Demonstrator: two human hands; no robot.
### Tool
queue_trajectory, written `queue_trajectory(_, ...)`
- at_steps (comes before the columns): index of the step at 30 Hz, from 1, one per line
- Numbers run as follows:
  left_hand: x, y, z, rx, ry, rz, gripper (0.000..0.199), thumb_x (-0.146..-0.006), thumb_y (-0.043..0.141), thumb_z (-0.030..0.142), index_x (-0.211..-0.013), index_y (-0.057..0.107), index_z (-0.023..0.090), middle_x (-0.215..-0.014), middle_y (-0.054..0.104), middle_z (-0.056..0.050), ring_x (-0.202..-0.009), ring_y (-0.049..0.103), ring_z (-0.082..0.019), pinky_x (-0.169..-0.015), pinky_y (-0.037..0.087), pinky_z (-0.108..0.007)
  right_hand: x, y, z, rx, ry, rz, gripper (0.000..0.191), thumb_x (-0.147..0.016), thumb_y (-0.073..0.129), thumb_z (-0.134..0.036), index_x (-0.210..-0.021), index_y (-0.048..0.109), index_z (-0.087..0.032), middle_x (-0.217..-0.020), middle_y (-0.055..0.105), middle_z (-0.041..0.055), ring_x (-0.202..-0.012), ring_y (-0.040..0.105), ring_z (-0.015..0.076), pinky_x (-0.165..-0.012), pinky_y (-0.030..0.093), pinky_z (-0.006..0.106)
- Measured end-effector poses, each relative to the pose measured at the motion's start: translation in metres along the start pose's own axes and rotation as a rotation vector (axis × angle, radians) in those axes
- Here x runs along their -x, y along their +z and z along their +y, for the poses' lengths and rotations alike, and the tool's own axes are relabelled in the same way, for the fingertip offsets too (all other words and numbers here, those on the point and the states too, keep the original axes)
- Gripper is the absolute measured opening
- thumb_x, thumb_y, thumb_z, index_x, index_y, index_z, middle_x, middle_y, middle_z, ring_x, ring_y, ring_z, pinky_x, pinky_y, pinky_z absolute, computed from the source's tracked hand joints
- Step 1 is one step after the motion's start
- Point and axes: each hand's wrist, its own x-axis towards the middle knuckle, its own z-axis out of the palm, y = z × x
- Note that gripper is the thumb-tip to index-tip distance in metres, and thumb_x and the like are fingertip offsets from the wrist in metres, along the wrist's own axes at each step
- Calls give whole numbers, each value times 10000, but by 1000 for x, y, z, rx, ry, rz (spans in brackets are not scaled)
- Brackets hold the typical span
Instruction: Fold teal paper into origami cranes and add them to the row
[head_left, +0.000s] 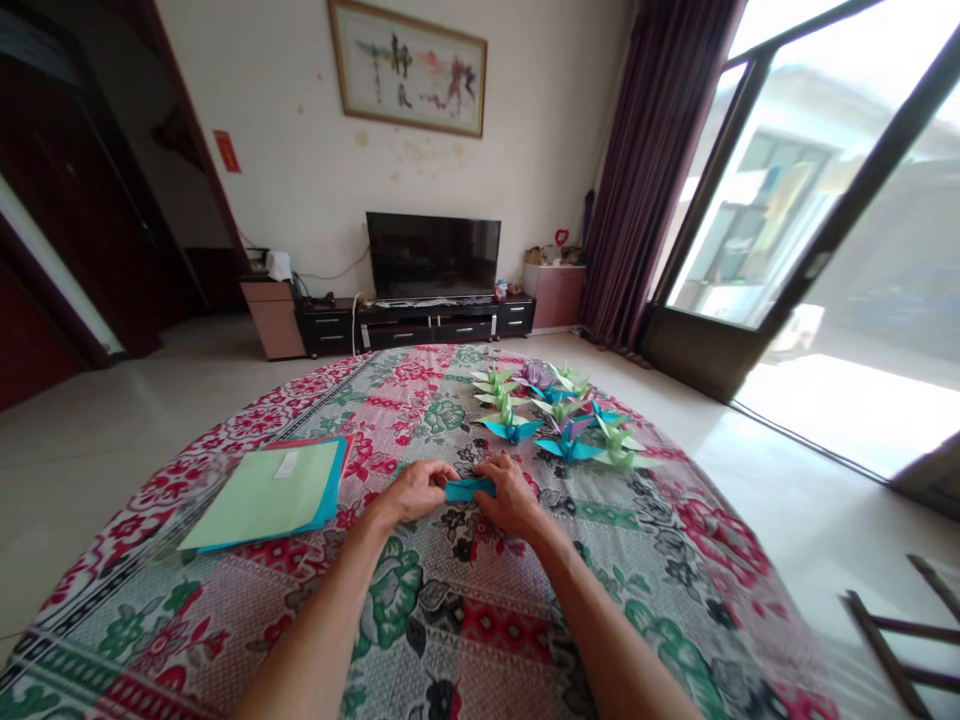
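Cloth-covered in a floral pattern: a round-edged table [465, 625]. Beyond the table's far edge, a dark television [435, 255]. Toward the table's far right, a cluster of paper cranes [568, 447] in green, blue and purple. On the table's left, a paper stack [259, 500], pale green on top, blue and red at the edges. Over the table's middle, left hand [420, 490] and right hand [510, 494], close together, clamped on opposite ends of a folded blue paper [469, 490].
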Motion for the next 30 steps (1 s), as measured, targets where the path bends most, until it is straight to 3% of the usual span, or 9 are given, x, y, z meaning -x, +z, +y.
queue_trajectory(2,-1,-3,0,93,3,59,260,-605,537,183,-819,682,151,-683,625,-2,-602,533,-120,-587,412,-217,1,-1,-4,46,-27,4,323,-666,575,-128,-974,662,-168,-983,561,93,-934,502,210,-847,381,314)
queue_trajectory(6,-6,-4,0,132,23,337,244,-643,510,219,-813,674,157,-699,635,-13,-630,552,-135,-603,425,-227,3,-5,-12,88,-14,13,270,-659,562,-151,-911,655,-170,-980,572,90,-926,504,215,-835,376,321)
queue_trajectory(10,-8,-4,-4,115,-90,645,285,-663,487,244,-877,660,169,-693,630,-13,-590,540,-141,-573,414,-232,4,-7,-15,65,25,31,240,-635,555,-149,-865,619,-170,-851,602,66,-828,527,204,-755,382,306)
queue_trajectory(13,-8,-4,-8,188,-165,773,308,-684,482,280,-925,642,174,-725,635,-23,-630,567,-155,-580,423,-235,1,-7,-12,-70,8,58,226,-625,518,-107,-822,607,-172,-782,618,41,-759,540,176,-703,380,276)
queue_trajectory(16,-8,-1,-7,375,-203,745,341,-714,491,352,-968,622,165,-728,627,-28,-610,576,-151,-549,425,-233,-5,-5,-7,-316,132,151,173,-646,513,-136,-788,602,-176,-712,616,14,-673,533,151,-655,385,261)
queue_trajectory(19,-5,8,5,629,-207,490,424,-696,551,465,-963,633,146,-795,640,-48,-631,600,-153,-508,421,-224,-10,-1,-6,-733,263,197,163,-667,570,-254,-803,587,-167,-658,594,-7,-587,506,127,-590,392,245)
queue_trajectory(22,-2,19,16,734,-138,274,426,-653,623,492,-895,663,144,-814,656,-49,-660,598,-144,-534,422,-215,-10,6,-10,-1044,271,184,253,-656,624,-321,-846,581,-158,-704,614,-2,-612,529,119,-606,416,235)
queue_trajectory(25,-1,24,19,743,-101,273,371,-630,656,452,-821,673,136,-657,636,-13,-593,559,-123,-538,404,-208,-7,12,-17,-1055,254,163,264,-652,645,-315,-856,580,-160,-749,639,11,-632,559,122,-609,437,230)
queue_trajectory(30,-3,22,14,664,-72,333,297,-635,638,410,-717,649,125,-536,564,28,-506,475,-90,-510,370,-199,-1,11,-30,-819,162,224,301,-721,595,-321,-989,581,-184,-819,666,18,-639,609,139,-540,446,212)
